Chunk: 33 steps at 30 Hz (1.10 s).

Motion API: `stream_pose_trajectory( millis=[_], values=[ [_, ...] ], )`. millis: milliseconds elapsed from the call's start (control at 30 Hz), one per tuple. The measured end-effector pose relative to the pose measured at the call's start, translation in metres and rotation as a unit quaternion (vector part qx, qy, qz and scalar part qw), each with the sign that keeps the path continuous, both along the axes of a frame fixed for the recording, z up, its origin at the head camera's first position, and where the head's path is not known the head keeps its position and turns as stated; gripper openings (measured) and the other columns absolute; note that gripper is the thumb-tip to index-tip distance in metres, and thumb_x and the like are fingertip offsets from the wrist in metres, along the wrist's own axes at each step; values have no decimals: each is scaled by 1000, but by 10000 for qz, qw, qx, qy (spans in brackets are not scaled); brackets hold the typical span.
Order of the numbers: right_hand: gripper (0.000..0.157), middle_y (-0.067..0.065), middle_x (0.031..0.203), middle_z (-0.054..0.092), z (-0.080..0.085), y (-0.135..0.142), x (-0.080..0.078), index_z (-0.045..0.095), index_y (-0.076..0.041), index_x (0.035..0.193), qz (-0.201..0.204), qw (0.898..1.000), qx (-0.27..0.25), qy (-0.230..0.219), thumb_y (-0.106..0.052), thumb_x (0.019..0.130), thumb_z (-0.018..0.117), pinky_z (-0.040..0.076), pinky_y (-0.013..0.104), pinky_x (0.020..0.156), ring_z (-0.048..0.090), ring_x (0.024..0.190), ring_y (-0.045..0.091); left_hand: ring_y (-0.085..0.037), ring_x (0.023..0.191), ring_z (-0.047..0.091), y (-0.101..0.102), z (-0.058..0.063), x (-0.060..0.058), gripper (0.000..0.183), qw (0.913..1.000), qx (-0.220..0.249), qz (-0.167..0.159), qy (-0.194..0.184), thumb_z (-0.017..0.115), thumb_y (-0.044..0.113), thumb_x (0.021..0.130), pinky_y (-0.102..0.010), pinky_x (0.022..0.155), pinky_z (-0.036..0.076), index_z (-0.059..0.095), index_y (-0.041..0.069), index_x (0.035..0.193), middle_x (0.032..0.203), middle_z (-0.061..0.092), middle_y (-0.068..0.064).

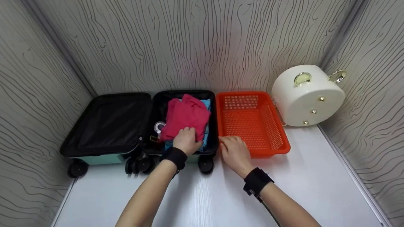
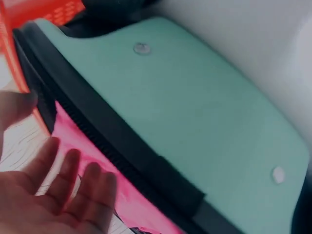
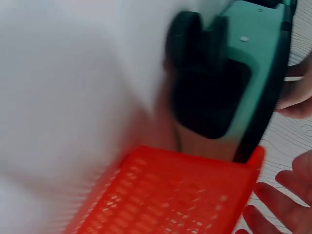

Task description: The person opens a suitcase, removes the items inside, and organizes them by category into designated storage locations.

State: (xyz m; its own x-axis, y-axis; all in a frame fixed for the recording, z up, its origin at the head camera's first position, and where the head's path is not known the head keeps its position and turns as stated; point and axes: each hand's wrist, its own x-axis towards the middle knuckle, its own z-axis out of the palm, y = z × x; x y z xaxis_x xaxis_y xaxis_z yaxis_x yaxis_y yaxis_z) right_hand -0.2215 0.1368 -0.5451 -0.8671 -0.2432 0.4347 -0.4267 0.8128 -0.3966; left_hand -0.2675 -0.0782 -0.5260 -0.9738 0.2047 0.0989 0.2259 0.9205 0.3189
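Note:
A pink folded garment [image 1: 188,115] lies on blue cloth [image 1: 205,135] inside the right half of an open mint-green suitcase [image 1: 160,97]. My left hand [image 1: 187,140] is over the garment's near edge. In the left wrist view, the fingers of that hand [image 2: 63,190] are loosely spread beside the pink cloth [image 2: 80,139] and hold nothing. My right hand [image 1: 236,153] is above the near left corner of an orange-red plastic basket [image 1: 285,138]. In the right wrist view, its relaxed fingers [image 3: 273,200] are beside the basket's rim; whether they touch it I cannot tell.
The suitcase's black-lined other half [image 1: 113,123] lies open at the left. A white roll-like item [image 1: 158,126] sits beside the garment. To the basket's right, a white round case [image 1: 307,94] with gold fittings leans near the wall. Black wheels [image 1: 206,164] stick out at the front.

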Motion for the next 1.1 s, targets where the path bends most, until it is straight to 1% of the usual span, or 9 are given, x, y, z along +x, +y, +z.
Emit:
stream_pose_trajectory(
  millis=[233, 400, 500, 667, 733, 833, 900, 967, 1100],
  values=[
    [27, 12, 123, 71, 23, -24, -10, 73, -6, 124, 410, 9951, -626, -648, -11, 103, 58, 47, 49, 102, 61, 117, 36, -34, 102, 60, 12, 5, -9, 41, 9934, -1002, 490, -260, 78, 39, 91, -50, 86, 53, 68, 4, 111, 106, 62, -16],
    [34, 18, 135, 64, 39, -33, -19, 65, 0, 134, 482, 9637, -1593, -2086, -13, 106, 53, 43, 48, 108, 57, 127, 35, -34, 104, 59, 10, 18, -13, 25, 9955, -708, 353, -519, 70, 27, 97, -50, 87, 53, 71, 7, 113, 110, 62, -13],
    [45, 25, 143, 55, 46, -36, -32, 52, 7, 144, 464, 9087, -2675, -3171, -18, 108, 50, 43, 47, 109, 53, 131, 40, -35, 109, 59, 8, 28, -16, 27, 9966, -332, 281, -701, 65, 27, 100, -50, 91, 52, 68, 7, 118, 115, 63, -13],
    [59, 31, 154, 38, 49, -43, -52, 32, 11, 153, 588, 7612, -4608, -4524, -26, 110, 47, 37, 49, 114, 40, 142, 44, -29, 93, 65, 8, 45, -15, 19, 9966, 152, 26, -804, 60, 27, 103, -43, 80, 52, 64, 8, 107, 96, 66, -9],
    [56, 29, 151, 42, 46, -47, -57, 36, 10, 152, 542, 7072, -5224, -4733, -26, 110, 48, 36, 48, 115, 42, 141, 42, -25, 80, 63, 8, 50, -12, 15, 9956, 390, -93, -852, 59, 25, 104, -38, 71, 49, 61, 11, 99, 84, 62, -5],
    [42, 23, 133, 60, 36, -53, -62, 54, 6, 139, 364, 6456, -5964, -4756, -22, 109, 50, 43, 46, 110, 58, 126, 34, -19, 70, 54, 10, 58, -5, 14, 9920, 762, -384, -928, 57, 21, 104, -33, 65, 40, 57, 12, 93, 74, 52, -1],
    [30, 18, 116, 68, 29, -57, -63, 66, 3, 123, 259, 6219, -6268, -4687, -17, 107, 51, 50, 43, 101, 66, 109, 29, -16, 69, 49, 11, 62, -1, 13, 9879, 970, -651, -1020, 56, 20, 103, -32, 64, 38, 56, 13, 91, 73, 49, 1],
    [22, 12, 101, 70, 24, -61, -63, 71, 0, 104, 180, 6150, -6415, -4582, -9, 104, 51, 56, 38, 88, 68, 93, 23, -15, 70, 47, 11, 64, 2, 13, 9833, 1050, -928, -1162, 56, 20, 103, -31, 65, 37, 56, 15, 90, 73, 47, 2],
    [16, 5, 82, 62, 20, -68, -62, 64, -3, 91, -25, 6344, -6349, -4410, 4, 95, 49, 55, 30, 65, 62, 72, 16, -17, 75, 49, 2, 63, 1, 16, 9682, 1548, -1036, -1669, 55, 24, 102, -33, 69, 38, 59, 11, 93, 79, 50, -2]
  ],
)
